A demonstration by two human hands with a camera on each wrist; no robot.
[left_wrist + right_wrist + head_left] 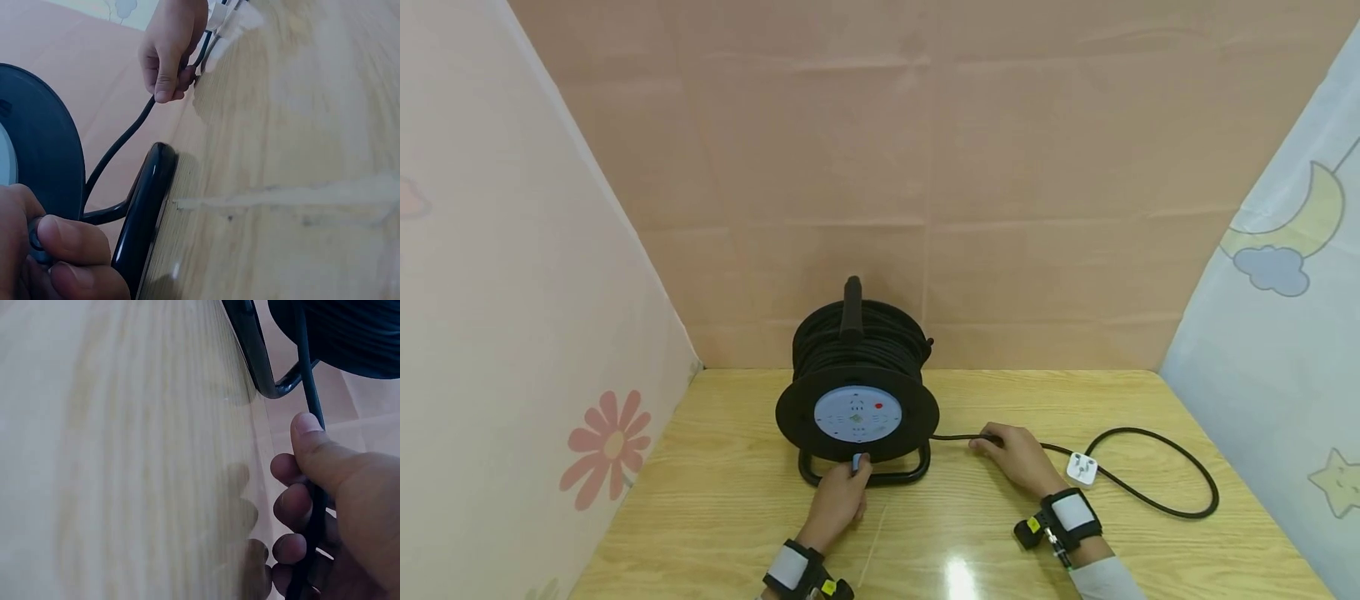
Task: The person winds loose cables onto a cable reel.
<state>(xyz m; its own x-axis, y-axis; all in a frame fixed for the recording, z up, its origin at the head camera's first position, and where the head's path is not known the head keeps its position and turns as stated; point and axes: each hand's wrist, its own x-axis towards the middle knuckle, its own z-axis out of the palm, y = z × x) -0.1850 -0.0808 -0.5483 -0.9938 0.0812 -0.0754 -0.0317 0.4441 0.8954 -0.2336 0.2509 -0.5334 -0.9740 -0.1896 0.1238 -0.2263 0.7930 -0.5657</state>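
Note:
A black cable reel (857, 379), wound with black cable, stands on a tubular black frame (898, 477); its round socket panel (857, 414) is pale with a red button. At the disc's lower rim, my left hand (838, 500) grips a small light-blue knob (856, 462), mostly covered by the fingers in the left wrist view. To the right of the reel, my right hand (1018, 458) holds the black cable (310, 394) between thumb and curled fingers. Beyond that hand the cable loops on the table, ending in a white three-pin plug (1082, 469).
The wooden table (722, 517) carries the reel near its back edge. Behind it hangs a tan backdrop (812, 150). Patterned cloth walls stand at the left (512, 275) and right (1277, 375). A black grip handle (852, 312) rises above the reel.

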